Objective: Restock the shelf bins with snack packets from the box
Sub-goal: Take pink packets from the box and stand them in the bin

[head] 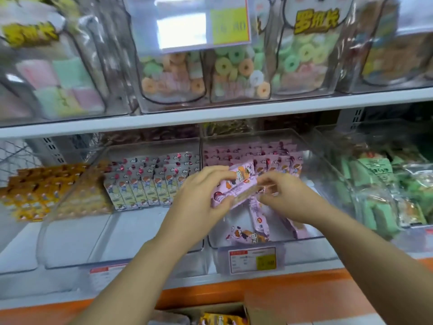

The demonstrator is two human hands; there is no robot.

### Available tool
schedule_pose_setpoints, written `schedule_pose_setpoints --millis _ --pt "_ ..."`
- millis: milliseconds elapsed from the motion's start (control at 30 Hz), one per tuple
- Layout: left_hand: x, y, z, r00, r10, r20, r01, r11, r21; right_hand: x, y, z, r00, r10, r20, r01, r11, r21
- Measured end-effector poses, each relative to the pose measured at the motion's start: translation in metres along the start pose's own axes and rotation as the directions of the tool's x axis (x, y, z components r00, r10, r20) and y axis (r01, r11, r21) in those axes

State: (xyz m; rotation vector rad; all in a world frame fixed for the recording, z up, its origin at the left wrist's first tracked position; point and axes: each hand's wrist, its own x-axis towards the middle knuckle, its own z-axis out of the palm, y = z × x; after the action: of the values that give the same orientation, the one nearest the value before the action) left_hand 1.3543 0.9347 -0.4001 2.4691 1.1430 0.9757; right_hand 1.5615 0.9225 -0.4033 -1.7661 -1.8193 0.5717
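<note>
Both hands hold a small bundle of pink snack packets (pixel 236 186) above the clear pink-packet bin (pixel 311 160) on the lower shelf. My left hand (pixel 201 195) grips the bundle's left end, fingers curled round it. My right hand (pixel 285 193) pinches its right end. Rows of pink packets stand at the back of that bin, and a few loose pink packets (pixel 253 231) lie at its front. The cardboard box (pixel 255 308) with a yellow packet (pixel 222 320) showing is at the bottom edge, below the shelf.
Left of the pink bin is a bin of grey-white packets (pixel 145 184), then a bin of yellow packets (pixel 39 193). Green packets (pixel 375 184) fill the bin on the right. The upper shelf carries clear bags of pastel candy rings (pixel 236 71). A price tag (pixel 253 259) hangs on the front.
</note>
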Motion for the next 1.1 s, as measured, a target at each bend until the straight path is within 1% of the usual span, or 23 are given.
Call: schedule_pose_setpoints --millis 33,67,133,200,233,267,367,467,533,600,700,800,833,900,1000,1100 --pt "-0.001 0.002 -0.003 1.000 -0.015 -0.018 0.014 0.998 -0.054 -0.002 -0.004 0.001 0.999 0.038 -0.013 -0.035 0.990 0.137" --pt "-0.002 0.004 -0.007 0.999 -0.035 -0.028 0.032 0.994 -0.102 -0.005 -0.008 0.003 0.997 0.072 -0.003 -0.068 0.957 0.282" --pt "-0.007 0.010 -0.013 0.996 -0.078 -0.029 0.073 0.983 -0.166 -0.011 -0.012 0.005 0.994 0.110 0.025 -0.108 0.856 0.506" --pt "-0.014 0.017 -0.016 0.996 -0.090 -0.021 0.085 0.980 -0.177 -0.019 -0.016 0.008 0.991 0.131 0.037 -0.122 0.736 0.666" --pt "-0.017 0.019 -0.016 0.996 -0.091 -0.018 0.087 0.980 -0.178 -0.025 -0.018 0.009 0.990 0.137 0.023 -0.113 0.695 0.710" --pt "-0.021 0.021 -0.017 0.995 -0.098 -0.014 0.094 0.977 -0.192 -0.030 -0.018 0.010 0.989 0.146 -0.010 -0.093 0.679 0.728" --pt "-0.028 0.024 -0.020 0.987 -0.155 -0.037 0.137 0.944 -0.300 -0.043 -0.021 0.009 0.973 0.175 -0.152 -0.017 0.705 0.709" --pt "-0.025 0.023 -0.024 0.965 -0.232 -0.125 0.165 0.901 -0.401 -0.051 -0.025 0.000 0.935 0.184 -0.304 0.064 0.754 0.654" --pt "-0.021 0.020 -0.024 0.946 -0.269 -0.181 0.166 0.882 -0.441 -0.053 -0.026 -0.005 0.898 0.146 -0.414 0.128 0.815 0.566" --pt "-0.016 0.015 -0.024 0.933 -0.291 -0.213 0.161 0.864 -0.476 -0.055 -0.024 -0.007 0.866 0.099 -0.489 0.161 0.872 0.462" --pt "-0.010 0.012 -0.023 0.926 -0.314 -0.210 0.180 0.856 -0.485 -0.061 -0.024 -0.008 0.856 -0.030 -0.516 0.239 0.908 0.344" --pt "-0.004 0.015 -0.022 0.936 -0.309 -0.169 0.197 0.857 -0.476 -0.059 -0.017 -0.010 0.812 -0.154 -0.563 0.259 0.959 0.112" --pt "-0.004 0.015 -0.020 0.937 -0.311 -0.156 0.208 0.859 -0.467 -0.058 -0.016 -0.010 0.799 -0.174 -0.576 0.259 0.964 0.067" --pt "-0.003 0.016 -0.018 0.939 -0.319 -0.131 0.232 0.865 -0.444 -0.056 -0.016 -0.012 0.800 -0.171 -0.575 0.267 0.960 0.087" --pt "-0.001 0.015 -0.016 0.946 -0.307 -0.099 0.241 0.876 -0.417 -0.056 -0.019 -0.010 0.825 -0.181 -0.535 0.291 0.948 0.128" --pt "0.001 0.012 -0.019 0.968 -0.249 -0.037 0.218 0.901 -0.376 -0.055 -0.019 -0.010 0.871 -0.145 -0.470 0.251 0.953 0.170"
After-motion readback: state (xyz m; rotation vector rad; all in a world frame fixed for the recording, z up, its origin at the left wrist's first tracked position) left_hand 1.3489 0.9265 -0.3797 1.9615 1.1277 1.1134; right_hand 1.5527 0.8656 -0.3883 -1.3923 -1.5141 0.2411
